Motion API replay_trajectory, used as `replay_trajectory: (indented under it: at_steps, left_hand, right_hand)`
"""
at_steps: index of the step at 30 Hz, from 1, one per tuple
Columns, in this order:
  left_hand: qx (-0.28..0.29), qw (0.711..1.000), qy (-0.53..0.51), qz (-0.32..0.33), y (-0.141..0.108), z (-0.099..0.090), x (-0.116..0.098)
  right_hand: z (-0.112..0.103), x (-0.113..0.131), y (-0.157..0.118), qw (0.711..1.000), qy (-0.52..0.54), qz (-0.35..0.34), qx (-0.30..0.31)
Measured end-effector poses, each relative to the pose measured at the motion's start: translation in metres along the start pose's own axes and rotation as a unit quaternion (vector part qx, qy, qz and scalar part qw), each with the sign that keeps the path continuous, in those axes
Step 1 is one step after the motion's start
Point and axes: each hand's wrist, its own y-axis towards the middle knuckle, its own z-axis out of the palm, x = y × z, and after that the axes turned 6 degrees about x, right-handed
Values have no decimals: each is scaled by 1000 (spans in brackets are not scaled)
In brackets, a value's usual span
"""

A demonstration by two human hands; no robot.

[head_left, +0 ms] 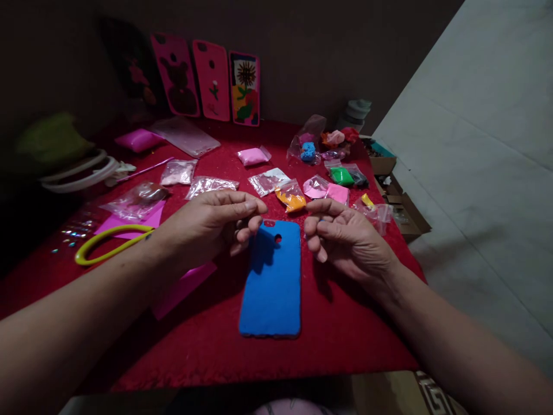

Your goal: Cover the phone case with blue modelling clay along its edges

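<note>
A blue phone case (273, 282) lies flat on the red cloth (207, 351), with a round hole and a cut-out near its far end. Over its far left corner hovers my left hand (233, 219), thumb and forefinger pressed together and the other fingers curled. Whatever it may pinch is too small to make out. My right hand (341, 236) is beside the case's far right edge, its fingers curled around a small bit of blue clay (320, 220) that barely shows. Just beyond the hands is an orange clay packet (291, 197).
Decorated phone cases (211, 80) stand against the back wall. Several clay packets, such as a green one (341, 176) and a pink one (253, 156), are spread behind the hands. Yellow-handled scissors (108, 236) and pink paper (185, 288) lie left. Cardboard boxes (406, 213) are at right.
</note>
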Motion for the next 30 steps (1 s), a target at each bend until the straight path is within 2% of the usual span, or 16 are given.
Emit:
replay_trajectory:
  at_steps: [6, 12, 18, 22, 24, 26, 27, 29, 30]
  left_hand:
    - [5, 1000, 13, -3, 1, -1, 2]
    - [-6, 999, 31, -6, 2, -1, 3]
    - [-19, 999, 46, 5, 3, 0, 3]
    - [-46, 996, 69, 17, 2, 1, 3]
    - [-74, 989, 114, 54, 0, 4, 4]
    - [-118, 963, 202, 135, -4, 12, 4]
    - [-141, 938, 258, 186, -6, 17, 4]
    - [-166, 866, 383, 276, -7, 31, 2]
    - [-167, 821, 444, 319, -7, 39, -1]
  right_hand:
    - [-1, -2, 0, 1000, 14, 6, 13]
    - [-2, -5, 1, 999, 33, -15, -15]
    - [-1, -3, 0, 999, 45, 16, 11]
    - [1, -2, -1, 999, 50, -3, 21]
    - [6, -1, 0, 998, 56, -16, 9]
    - [14, -2, 1, 998, 62, -16, -12]
    - [19, -2, 3, 998, 63, -13, -19]
    - [32, -1, 6, 998, 66, -6, -20]
    - [40, -1, 8, 998, 68, -9, -11]
